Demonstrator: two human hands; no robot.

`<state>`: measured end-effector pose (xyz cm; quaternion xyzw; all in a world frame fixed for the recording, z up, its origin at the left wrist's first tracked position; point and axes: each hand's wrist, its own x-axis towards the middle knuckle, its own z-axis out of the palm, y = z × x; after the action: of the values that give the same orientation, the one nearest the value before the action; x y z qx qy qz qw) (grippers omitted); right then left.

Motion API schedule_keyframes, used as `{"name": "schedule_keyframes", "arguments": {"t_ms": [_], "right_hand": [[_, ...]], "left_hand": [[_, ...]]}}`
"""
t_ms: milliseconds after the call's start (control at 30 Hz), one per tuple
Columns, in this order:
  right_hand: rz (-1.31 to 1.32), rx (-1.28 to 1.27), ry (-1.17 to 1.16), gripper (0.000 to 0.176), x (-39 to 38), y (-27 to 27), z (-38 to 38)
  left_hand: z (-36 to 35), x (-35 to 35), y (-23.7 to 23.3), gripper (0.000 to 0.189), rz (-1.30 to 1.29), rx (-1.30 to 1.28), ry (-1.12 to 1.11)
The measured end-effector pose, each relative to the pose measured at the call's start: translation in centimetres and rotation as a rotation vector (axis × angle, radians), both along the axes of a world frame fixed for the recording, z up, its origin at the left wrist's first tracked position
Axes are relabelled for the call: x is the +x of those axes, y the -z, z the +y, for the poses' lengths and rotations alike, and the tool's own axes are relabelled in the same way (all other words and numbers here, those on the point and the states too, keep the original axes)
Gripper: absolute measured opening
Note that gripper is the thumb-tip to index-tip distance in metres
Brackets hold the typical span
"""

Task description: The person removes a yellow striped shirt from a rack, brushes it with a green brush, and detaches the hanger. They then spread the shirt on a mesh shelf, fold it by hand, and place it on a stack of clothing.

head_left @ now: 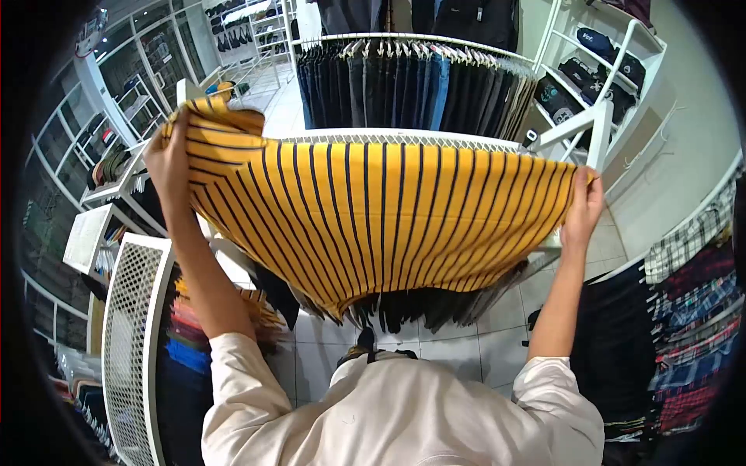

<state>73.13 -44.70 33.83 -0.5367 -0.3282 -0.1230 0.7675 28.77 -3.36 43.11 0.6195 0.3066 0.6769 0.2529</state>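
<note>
Both hands [168, 161] [583, 208], fingers [595, 189] tight on fabric [381, 210]

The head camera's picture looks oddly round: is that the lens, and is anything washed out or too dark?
Head view: strong wide-angle distortion, with black corners and the clothes rail bowed; glare whitens the floor toward the upper left; the striped yellow garment is well lit, its stripes clear; in the same view, the darkest hanging trousers merge into near-black.
</note>
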Motion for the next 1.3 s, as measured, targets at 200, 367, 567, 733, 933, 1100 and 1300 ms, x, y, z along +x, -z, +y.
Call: {"name": "schedule_keyframes", "arguments": {"t_ms": [200,367,567,733,933,1100,1300], "right_hand": [[-0.127,-0.329,0.173,0.028,8.7,-7.2,9.9],[-0.011,-0.718,0.227,0.038,19.2,-1.5,20.9],[0.039,-0.885,0.264,0.037,25.3,15.4,25.7],[0.020,-0.818,0.146,0.024,23.7,15.4,23.4],[-0.252,-0.992,0.142,0.015,17.0,8.9,16.4],[-0.181,-1.124,0.116,0.020,13.3,7.6,11.3],[-0.149,-1.043,0.020,0.031,16.4,11.4,13.0]], "left_hand": [[16.7,8.5,-7.4,0.050,0.409,-0.054,0.014],[31.9,19.3,1.6,0.054,0.646,-0.257,-0.002],[30.5,23.1,18.4,0.040,0.366,-0.550,0.391],[28.8,20.1,20.9,0.034,0.352,-0.504,0.546],[21.2,11.0,15.6,0.033,0.348,-0.327,0.653],[18.6,1.8,18.5,0.042,0.340,-0.397,0.929],[20.6,3.3,22.2,0.034,0.652,-0.291,0.567]]}}
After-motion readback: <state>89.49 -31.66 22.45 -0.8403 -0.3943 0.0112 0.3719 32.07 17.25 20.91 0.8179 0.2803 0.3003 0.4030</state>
